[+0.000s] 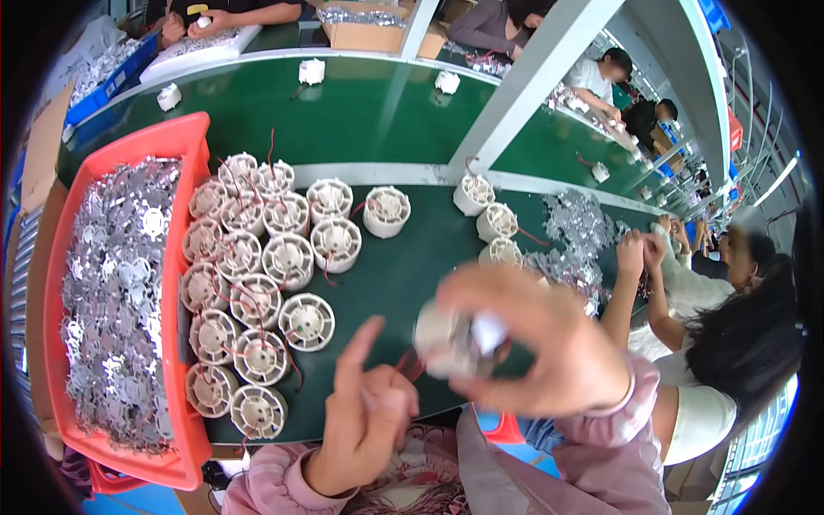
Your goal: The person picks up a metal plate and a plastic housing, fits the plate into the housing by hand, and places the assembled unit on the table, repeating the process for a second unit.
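Observation:
Over the near middle of the bench, my right hand (549, 343) is closed round a white round plastic housing (439, 340), blurred by motion and turned on its side. A white piece (488, 333) shows between the housing and my palm. Just left of it is my left hand (365, 416), its index finger stretched up and the other fingers curled against the thumb. A red wire (410, 366) runs beside those fingertips; whether they pinch it is unclear. Several similar white housings (288, 261) with thin red wires stand upright in close rows to the left.
At the far left, a red bin (197, 343) holds many silvery metal plates (120, 300). More plates (577, 227) lie heaped at the right, by three housings (496, 221). A green conveyor belt (369, 112) carries spaced housings behind a metal rail. A co-worker (712, 360) sits close at right.

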Action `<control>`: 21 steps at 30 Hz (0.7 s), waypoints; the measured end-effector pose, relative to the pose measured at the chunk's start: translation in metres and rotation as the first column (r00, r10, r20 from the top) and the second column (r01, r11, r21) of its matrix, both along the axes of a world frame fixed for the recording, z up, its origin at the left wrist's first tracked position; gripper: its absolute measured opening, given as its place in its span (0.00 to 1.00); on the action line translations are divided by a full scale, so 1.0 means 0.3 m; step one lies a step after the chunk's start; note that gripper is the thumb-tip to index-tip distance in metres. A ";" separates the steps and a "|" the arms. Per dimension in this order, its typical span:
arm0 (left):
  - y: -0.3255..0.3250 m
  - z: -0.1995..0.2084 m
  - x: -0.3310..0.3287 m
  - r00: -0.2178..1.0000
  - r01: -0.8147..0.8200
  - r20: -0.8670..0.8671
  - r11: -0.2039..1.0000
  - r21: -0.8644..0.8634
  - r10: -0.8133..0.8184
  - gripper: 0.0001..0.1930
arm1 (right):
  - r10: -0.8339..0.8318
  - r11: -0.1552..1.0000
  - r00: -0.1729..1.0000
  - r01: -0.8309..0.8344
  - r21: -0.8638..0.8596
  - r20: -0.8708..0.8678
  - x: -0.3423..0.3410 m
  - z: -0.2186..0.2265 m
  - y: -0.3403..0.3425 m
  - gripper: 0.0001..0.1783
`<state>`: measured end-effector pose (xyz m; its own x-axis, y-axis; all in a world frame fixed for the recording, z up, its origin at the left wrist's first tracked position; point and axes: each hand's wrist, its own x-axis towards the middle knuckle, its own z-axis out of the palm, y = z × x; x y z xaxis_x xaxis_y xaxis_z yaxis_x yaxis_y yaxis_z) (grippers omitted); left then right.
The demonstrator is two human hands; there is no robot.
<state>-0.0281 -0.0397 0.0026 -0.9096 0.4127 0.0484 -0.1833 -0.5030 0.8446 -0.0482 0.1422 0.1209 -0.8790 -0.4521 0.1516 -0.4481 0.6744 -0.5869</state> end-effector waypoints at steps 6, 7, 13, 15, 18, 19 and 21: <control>-0.027 -0.114 -0.056 0.870 -0.086 -0.451 0.840 -0.535 -0.198 0.25 | -0.341 0.939 0.915 0.343 -0.029 -0.215 -0.591 -0.005 0.027 0.25; -0.024 -0.110 -0.055 0.862 -0.095 -0.468 0.844 -0.528 -0.196 0.25 | -0.350 0.925 0.908 0.373 0.067 -0.228 -0.693 -0.042 0.056 0.26; -0.004 -0.065 -0.046 0.916 -0.158 -0.398 0.870 -0.467 -0.047 0.12 | -0.395 0.811 0.916 0.381 0.444 -0.066 -0.984 -0.280 0.176 0.36; -0.016 -0.078 -0.045 0.912 -0.193 -0.409 0.856 -0.480 -0.024 0.12 | -0.365 0.784 0.931 0.294 0.547 0.023 -1.039 -0.315 0.154 0.38; -0.011 -0.081 -0.032 0.900 -0.241 -0.436 0.844 -0.480 0.010 0.13 | -0.254 0.857 0.962 0.274 0.437 -0.104 -1.124 -0.167 0.093 0.42; -0.011 -0.076 -0.032 0.905 -0.225 -0.425 0.847 -0.481 0.000 0.13 | -0.251 0.855 0.962 0.273 0.440 -0.109 -1.178 -0.152 0.093 0.42; -0.018 -0.069 -0.031 0.915 -0.204 -0.402 0.845 -0.494 -0.014 0.14 | -0.231 0.887 0.955 0.286 0.363 -0.186 -1.304 -0.161 0.054 0.40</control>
